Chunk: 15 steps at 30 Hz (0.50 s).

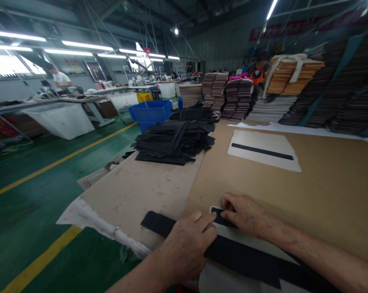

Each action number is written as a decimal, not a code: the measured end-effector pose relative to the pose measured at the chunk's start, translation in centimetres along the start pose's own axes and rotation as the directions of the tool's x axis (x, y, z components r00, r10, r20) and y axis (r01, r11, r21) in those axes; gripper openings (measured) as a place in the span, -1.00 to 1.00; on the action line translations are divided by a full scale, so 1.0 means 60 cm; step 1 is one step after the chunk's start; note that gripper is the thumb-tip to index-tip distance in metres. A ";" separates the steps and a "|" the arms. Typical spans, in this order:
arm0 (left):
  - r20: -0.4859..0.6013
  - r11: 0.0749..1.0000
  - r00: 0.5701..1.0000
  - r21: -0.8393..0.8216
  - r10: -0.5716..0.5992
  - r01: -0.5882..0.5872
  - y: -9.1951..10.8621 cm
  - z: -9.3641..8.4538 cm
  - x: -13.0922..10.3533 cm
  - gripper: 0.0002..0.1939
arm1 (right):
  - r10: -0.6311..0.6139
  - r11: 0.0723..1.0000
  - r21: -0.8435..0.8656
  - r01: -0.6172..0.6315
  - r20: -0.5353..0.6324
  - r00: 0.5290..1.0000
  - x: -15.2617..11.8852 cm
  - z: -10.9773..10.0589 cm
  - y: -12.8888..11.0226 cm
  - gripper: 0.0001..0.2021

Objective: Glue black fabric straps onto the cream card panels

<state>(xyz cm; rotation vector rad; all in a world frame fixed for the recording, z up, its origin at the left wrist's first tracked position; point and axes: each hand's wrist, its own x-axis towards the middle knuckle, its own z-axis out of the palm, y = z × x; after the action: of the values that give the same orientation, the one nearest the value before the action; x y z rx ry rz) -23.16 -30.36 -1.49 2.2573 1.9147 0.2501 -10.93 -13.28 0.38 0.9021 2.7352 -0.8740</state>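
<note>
A long black fabric strip (247, 256) runs from the left edge of the brown table toward the lower right. My left hand (190, 240) is closed over it, with its index finger reaching to the tip of a second black strip (222, 217). That second strip lies on a pale sheet (251, 237) with a rounded corner. My right hand (244, 211) has its fingers curled and its thumb pressed on this strip near its end. The far end of the second strip is hidden beneath my right forearm.
Farther back, another pale sheet (263, 140) bears a black strip (263, 151). A heap of black strips (174, 138) lies at the back left, before a blue bin (151, 112). Stacked fabric bundles (214, 91) line the table's back. A person (61, 78) works at the far left.
</note>
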 end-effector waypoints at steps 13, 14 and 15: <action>-0.031 0.999 0.999 -0.030 -0.038 0.037 -0.020 0.030 0.000 -0.35 | 0.226 0.831 0.508 -0.227 0.065 0.972 -0.220 -0.098 0.206 -0.81; -0.044 0.999 0.999 -0.018 -0.029 0.029 -0.023 0.034 -0.001 -0.33 | 0.288 0.790 0.556 -0.259 0.037 0.957 -0.230 -0.088 0.214 -0.78; -0.061 1.000 0.998 -0.007 -0.020 0.019 -0.026 0.038 -0.001 -0.31 | 0.341 0.747 0.603 -0.279 0.012 0.940 -0.236 -0.077 0.219 -0.75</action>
<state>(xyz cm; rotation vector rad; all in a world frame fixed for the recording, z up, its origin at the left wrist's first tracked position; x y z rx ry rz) -24.13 -30.25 -4.08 2.2510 1.9621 0.3256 8.44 -9.25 1.95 1.4871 2.2698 -1.6961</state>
